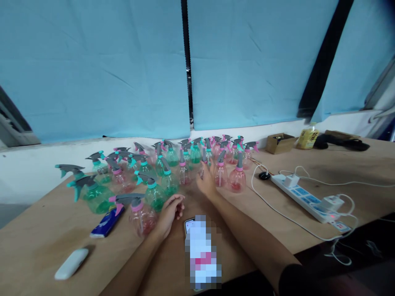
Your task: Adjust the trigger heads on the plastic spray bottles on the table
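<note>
Several small spray bottles stand crowded on a wooden table (46,230), green ones (96,196) with teal collars and pink ones (237,179) with pink collars, all with grey triggers. My left hand (170,213) rests on the table with fingers curled, beside a pink bottle (141,214) at the front of the group; nothing shows in it. My right hand (206,181) reaches forward into the group, fingers stretched toward a pink bottle (185,173). A phone (202,250) lies between my forearms.
A white power strip (308,199) with chargers and cables lies to the right. A blue packet (106,223) and a white oblong object (71,263) lie front left. A cardboard box (280,142), a yellow bottle (307,137) and dark items sit at the back right. Blue blinds hang behind.
</note>
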A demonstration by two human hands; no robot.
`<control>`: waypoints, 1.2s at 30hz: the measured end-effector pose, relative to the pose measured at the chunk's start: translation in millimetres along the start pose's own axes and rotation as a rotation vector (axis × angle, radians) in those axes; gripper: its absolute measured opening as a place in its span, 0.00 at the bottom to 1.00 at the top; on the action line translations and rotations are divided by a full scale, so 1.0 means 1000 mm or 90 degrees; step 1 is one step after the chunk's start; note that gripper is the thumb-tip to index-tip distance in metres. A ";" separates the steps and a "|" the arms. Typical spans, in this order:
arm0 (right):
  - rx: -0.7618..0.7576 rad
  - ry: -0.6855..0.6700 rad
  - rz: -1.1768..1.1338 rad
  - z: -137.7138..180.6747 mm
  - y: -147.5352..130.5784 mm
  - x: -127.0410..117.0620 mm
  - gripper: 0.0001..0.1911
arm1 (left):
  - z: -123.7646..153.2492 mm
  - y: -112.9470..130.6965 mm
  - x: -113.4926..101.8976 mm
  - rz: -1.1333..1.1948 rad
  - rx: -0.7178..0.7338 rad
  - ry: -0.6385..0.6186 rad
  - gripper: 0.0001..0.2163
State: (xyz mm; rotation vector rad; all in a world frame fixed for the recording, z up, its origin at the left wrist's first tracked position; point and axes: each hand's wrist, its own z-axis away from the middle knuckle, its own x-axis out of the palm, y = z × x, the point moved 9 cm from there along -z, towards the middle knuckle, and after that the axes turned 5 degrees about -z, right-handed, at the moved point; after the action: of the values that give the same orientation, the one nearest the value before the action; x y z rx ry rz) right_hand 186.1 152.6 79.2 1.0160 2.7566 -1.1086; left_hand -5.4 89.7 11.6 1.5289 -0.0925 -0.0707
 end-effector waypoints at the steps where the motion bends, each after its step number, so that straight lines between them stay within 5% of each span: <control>1: 0.001 -0.014 -0.016 -0.002 0.003 0.002 0.30 | 0.000 -0.001 0.000 -0.002 -0.001 -0.002 0.13; 12: 0.002 0.049 -0.135 -0.005 0.009 -0.003 0.15 | 0.003 0.003 0.005 -0.012 0.000 -0.011 0.12; 19: 0.079 0.093 -0.186 -0.003 0.000 -0.005 0.33 | 0.002 0.002 0.004 -0.012 -0.002 -0.011 0.12; 22: 0.122 0.069 -0.194 -0.005 -0.001 -0.002 0.32 | 0.002 0.002 0.003 -0.008 -0.005 -0.008 0.12; 26: 0.111 -0.080 -0.285 -0.011 -0.010 0.014 0.20 | 0.003 0.003 0.003 -0.006 0.001 -0.003 0.12; 32: 0.162 -0.523 -0.555 0.011 -0.047 0.053 0.13 | 0.003 0.004 0.005 -0.015 0.002 -0.006 0.11; 36: 0.232 -0.527 -0.616 0.018 -0.056 0.052 0.10 | 0.003 0.004 0.004 -0.017 0.000 -0.004 0.11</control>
State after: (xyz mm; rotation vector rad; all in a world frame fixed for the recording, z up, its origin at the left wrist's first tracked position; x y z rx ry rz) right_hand 109.4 140.5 88.6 -0.8017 2.2660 -1.6075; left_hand -2.0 86.1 15.3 1.5305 -0.0773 -0.0961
